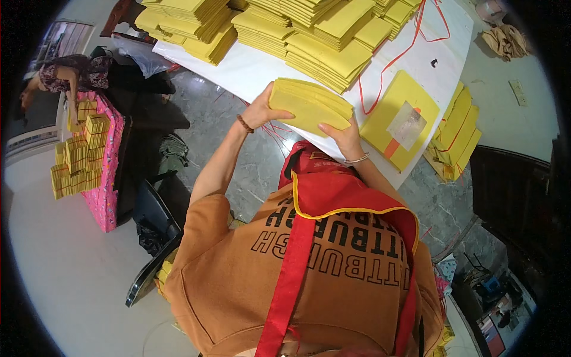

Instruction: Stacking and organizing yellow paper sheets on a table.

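Observation:
My left hand (pixel 262 112) grips the left end of a stack of yellow paper (pixel 309 108), its thumb lying across the near face. At the other end, my right hand (pixel 347 138) holds the same stack by its lower right corner. The sheets are slightly fanned along the top edge. I hold the stack over the near edge of a white-covered table (pixel 416 68). Just beyond it lie several folded yellow paper stacks (pixel 324 59). To the right of my right hand rests a larger flat yellow stack (pixel 370 122) with a pale label on it.
Tied yellow bundles (pixel 455 140) stand beside the table's right edge. At left, a person (pixel 77 74) reaches over a pink-covered table (pixel 107 202) bearing yellow bundles. A black chair (pixel 156 208) stands behind me to the left. Loose red string crosses the white table.

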Demonstrator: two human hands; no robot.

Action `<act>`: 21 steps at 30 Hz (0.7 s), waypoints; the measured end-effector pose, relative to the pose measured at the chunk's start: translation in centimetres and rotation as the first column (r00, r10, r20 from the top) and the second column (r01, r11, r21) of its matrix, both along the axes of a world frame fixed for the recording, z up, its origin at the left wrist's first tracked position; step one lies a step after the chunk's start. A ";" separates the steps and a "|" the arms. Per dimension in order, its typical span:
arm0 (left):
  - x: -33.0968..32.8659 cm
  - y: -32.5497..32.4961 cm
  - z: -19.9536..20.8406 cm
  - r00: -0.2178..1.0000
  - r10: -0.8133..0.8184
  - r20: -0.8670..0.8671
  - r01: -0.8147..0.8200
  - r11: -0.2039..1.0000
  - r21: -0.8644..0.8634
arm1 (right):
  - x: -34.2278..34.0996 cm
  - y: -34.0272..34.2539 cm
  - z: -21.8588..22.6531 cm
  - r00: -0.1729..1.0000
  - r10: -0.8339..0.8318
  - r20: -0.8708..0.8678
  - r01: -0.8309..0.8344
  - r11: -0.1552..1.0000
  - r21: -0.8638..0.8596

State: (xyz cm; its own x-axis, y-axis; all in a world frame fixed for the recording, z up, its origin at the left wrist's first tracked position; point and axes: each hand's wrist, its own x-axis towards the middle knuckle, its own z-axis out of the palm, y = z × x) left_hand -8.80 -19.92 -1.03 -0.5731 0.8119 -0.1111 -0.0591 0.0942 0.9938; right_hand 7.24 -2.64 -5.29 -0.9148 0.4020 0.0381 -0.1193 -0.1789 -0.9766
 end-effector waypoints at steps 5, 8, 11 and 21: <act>0.2 0.0 -2.4 0.815 -0.157 -0.558 -0.036 0.947 -0.319 | 1.1 -1.2 -0.7 0.981 -0.086 0.172 0.038 0.963 0.265; 0.0 -0.3 -3.2 0.949 -0.065 -0.308 0.000 0.978 -0.208 | 1.0 -0.8 0.0 0.969 -0.088 0.229 0.020 0.959 0.282; -0.3 -0.4 -3.2 0.986 -0.040 -0.159 0.034 0.999 -0.039 | 1.2 -0.9 2.7 0.984 -0.073 0.165 0.002 0.919 0.395; 0.0 -0.1 -3.7 0.991 -0.028 -0.128 0.013 0.994 -0.112 | 0.6 1.2 0.0 0.952 0.021 0.304 -0.128 0.933 0.337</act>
